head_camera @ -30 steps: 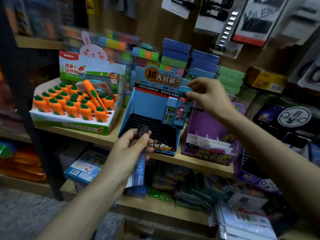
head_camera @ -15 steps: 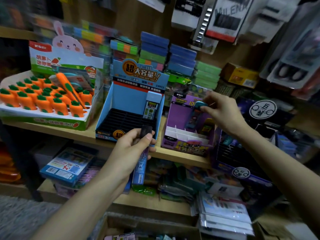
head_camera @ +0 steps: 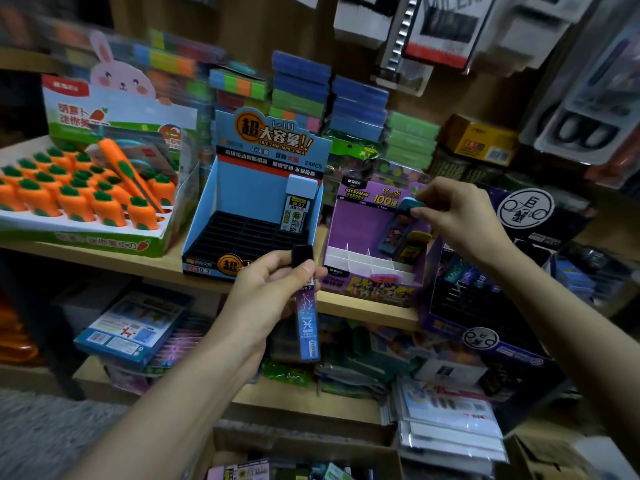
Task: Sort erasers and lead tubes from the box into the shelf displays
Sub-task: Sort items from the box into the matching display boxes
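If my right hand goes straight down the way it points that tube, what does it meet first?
Probably the white divider grid of the purple display: the right hand pinches the teal-capped tube angled down into it, beside a yellow-topped tube. Depth is unclear.

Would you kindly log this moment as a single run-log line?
right hand: pinches teal-capped lead tube, tilted over purple display | left hand: grips black-capped lead tube | blue display: one light-blue-capped tube standing
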`<state>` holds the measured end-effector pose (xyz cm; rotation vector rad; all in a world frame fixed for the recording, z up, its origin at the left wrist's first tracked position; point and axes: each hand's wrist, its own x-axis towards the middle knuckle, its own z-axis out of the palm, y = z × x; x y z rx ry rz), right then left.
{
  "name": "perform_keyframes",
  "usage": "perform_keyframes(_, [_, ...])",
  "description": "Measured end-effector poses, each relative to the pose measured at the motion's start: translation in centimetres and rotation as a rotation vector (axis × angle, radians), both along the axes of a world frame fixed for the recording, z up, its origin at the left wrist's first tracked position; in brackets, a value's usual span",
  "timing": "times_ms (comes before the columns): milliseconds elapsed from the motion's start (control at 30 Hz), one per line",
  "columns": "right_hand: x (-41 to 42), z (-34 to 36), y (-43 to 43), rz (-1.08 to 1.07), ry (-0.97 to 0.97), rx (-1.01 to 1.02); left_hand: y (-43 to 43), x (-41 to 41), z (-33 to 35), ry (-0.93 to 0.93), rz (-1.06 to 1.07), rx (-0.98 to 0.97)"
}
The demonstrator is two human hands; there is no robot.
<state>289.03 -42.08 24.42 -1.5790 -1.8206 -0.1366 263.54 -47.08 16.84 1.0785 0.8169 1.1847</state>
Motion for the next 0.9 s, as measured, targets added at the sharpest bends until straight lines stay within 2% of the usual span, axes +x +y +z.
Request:
perform_keyframes(100, [0.2,-0.5,0.2,-0.008,-0.015,-0.033,-0.1,0.5,0.0,0.019,-0.021,0.0])
perform_keyframes(300, [-0.9,-1.9,0.6,-0.033,-0.3,-0.144,-0.3,2.0,0.0,0.048,-0.046,0.015])
perform_keyframes(367, [-0.8,-1.5,-0.3,-0.059,-0.391,-0.115,-0.4,2.7,0.0,0.072,-0.041,0.038])
perform_keyframes(400, [-0.8,-1.2,-1.3,-0.055,-0.357,-0.07,-0.4,3.2,0.0,0.088,-0.049,0.059])
perform_keyframes(467, [-1.5,-0.8,-3.9,0.03,-0.051,-0.052,-0.7,4.4,0.0,0.108,-0.068,0.101])
perform_keyframes(533, [-2.2,-1.1,-7.1,0.189,0.293,-0.236,-0.9,6.1,0.0,0.105,-0.105,0.119])
perform_keyframes(600, [-2.5,-2.0,-9.7,0.263,0.467,-0.382,-1.0,7.7,0.0,0.146,-0.155,0.173])
perform_keyframes(700, [-1.4,-3.4,-11.7,0.207,0.718,-0.402,-1.4,10.0,-0.1,0.255,-0.2,0.246])
perform_keyframes(800, [1.0,-3.3,-12.1,0.157,0.728,-0.31,-1.3,11.9,-0.1,0.326,-0.229,0.356])
perform_keyframes(900, [5.3,-1.4,-11.3,0.081,0.721,-0.116,0.1,12.8,-0.6,0.647,-0.145,0.67])
